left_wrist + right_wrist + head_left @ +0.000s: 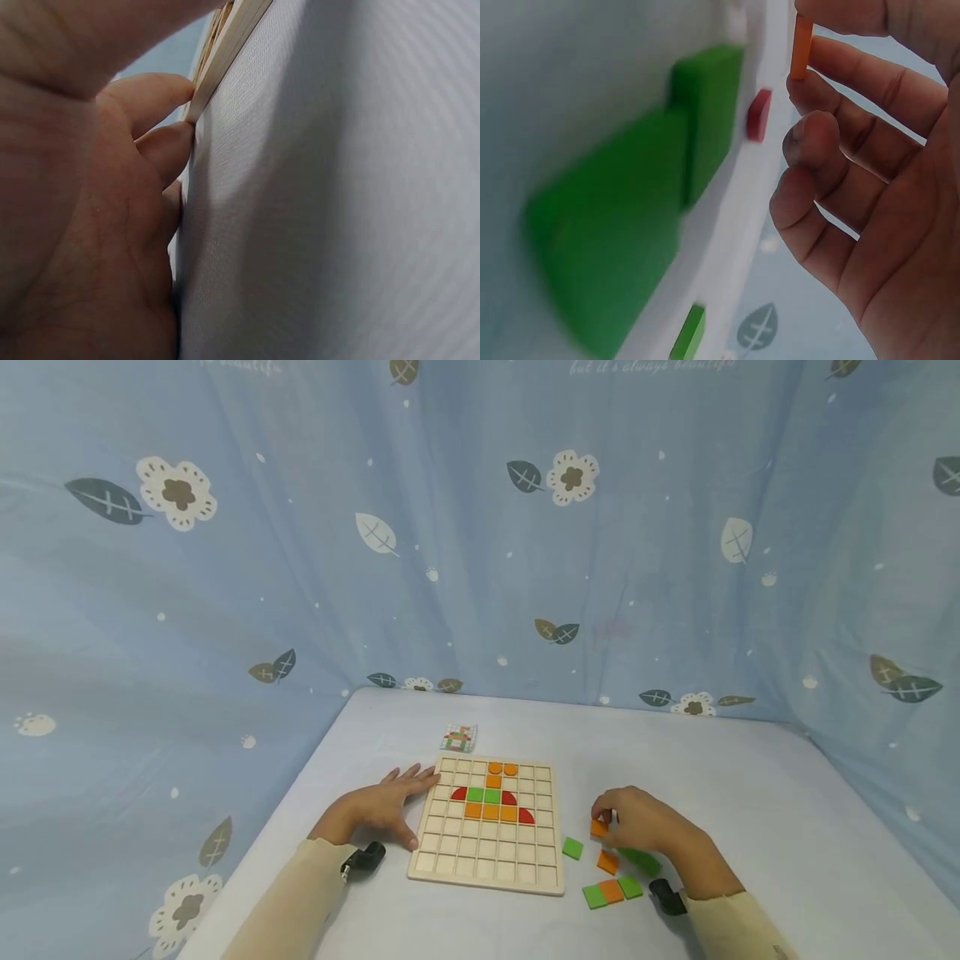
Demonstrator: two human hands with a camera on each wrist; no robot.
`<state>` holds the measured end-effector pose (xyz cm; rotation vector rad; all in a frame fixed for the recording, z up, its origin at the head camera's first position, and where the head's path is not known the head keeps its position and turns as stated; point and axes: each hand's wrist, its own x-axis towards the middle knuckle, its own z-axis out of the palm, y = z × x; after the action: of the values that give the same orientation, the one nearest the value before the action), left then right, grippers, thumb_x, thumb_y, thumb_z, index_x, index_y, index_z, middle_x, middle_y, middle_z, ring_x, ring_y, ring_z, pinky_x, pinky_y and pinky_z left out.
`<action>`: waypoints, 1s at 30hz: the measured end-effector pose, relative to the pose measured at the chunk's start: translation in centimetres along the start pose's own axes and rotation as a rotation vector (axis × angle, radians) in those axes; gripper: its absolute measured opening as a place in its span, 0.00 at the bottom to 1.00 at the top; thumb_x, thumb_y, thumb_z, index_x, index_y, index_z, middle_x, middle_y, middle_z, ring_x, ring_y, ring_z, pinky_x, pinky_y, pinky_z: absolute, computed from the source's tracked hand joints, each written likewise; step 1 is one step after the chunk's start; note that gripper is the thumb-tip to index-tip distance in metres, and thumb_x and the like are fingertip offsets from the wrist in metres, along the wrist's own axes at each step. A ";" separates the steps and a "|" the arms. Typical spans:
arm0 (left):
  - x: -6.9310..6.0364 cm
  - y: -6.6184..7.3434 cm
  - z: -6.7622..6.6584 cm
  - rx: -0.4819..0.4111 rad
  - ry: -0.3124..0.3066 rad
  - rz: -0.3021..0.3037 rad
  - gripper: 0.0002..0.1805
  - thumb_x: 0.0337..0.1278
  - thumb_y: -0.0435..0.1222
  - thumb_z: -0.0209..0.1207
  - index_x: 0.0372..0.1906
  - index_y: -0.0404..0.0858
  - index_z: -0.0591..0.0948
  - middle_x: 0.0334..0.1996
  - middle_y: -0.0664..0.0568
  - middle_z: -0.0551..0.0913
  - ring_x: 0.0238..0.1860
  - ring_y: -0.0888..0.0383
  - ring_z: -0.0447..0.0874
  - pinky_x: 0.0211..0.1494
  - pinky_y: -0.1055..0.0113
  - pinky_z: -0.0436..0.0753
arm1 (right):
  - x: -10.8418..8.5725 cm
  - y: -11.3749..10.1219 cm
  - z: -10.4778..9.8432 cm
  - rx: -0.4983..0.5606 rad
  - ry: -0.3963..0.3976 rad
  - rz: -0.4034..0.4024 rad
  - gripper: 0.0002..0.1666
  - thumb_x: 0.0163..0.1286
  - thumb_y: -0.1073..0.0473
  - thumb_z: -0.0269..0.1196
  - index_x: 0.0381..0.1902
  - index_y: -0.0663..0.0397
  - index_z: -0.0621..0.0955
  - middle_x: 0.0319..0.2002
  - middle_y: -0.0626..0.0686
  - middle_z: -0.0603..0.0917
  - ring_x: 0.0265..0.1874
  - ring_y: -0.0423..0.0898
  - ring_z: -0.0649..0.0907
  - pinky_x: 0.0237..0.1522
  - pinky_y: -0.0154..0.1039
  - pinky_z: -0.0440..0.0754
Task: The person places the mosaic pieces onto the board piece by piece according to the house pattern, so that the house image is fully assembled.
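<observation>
A wooden grid board (480,867) lies on the table, with orange, green and red pieces set in its upper rows. My left hand (378,808) is spread along the board's left side. In the left wrist view, its fingertips touch the board's edge (225,60). Right of the board, my right hand (641,820) pinches an orange square tile (598,828) between thumb and fingers. The right wrist view shows that orange tile (801,49) edge-on, off the table surface. Green tiles (641,860) lie under this hand, partly hidden by it.
Near the board's right edge lies a green square tile (572,848). A loose orange tile (608,862) and a row of green and orange tiles (612,892) sit closer to me. Behind the board is a small pattern card (458,738). A patterned blue curtain (465,568) hangs around the table.
</observation>
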<state>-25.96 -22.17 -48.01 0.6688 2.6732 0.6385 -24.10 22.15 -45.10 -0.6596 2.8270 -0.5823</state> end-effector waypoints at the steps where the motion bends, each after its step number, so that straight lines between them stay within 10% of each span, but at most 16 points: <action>1: 0.0 0.1 -0.1 -0.006 -0.001 0.003 0.68 0.18 0.52 0.80 0.77 0.50 0.58 0.77 0.56 0.48 0.77 0.49 0.33 0.75 0.47 0.35 | 0.2 -0.2 0.1 0.001 0.002 0.006 0.15 0.49 0.60 0.73 0.36 0.45 0.85 0.31 0.38 0.79 0.32 0.42 0.75 0.37 0.41 0.78; 30: 0.1 0.1 0.0 0.012 0.012 0.000 0.68 0.18 0.52 0.80 0.76 0.48 0.59 0.77 0.56 0.49 0.77 0.49 0.34 0.75 0.46 0.36 | 5.2 -5.7 0.8 0.021 -0.002 -0.115 0.14 0.53 0.56 0.73 0.40 0.45 0.86 0.33 0.37 0.80 0.33 0.42 0.75 0.35 0.39 0.77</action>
<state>-25.96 -22.06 -48.00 0.6709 2.6896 0.6288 -26.31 14.77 -43.86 -0.8230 2.7913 -0.6288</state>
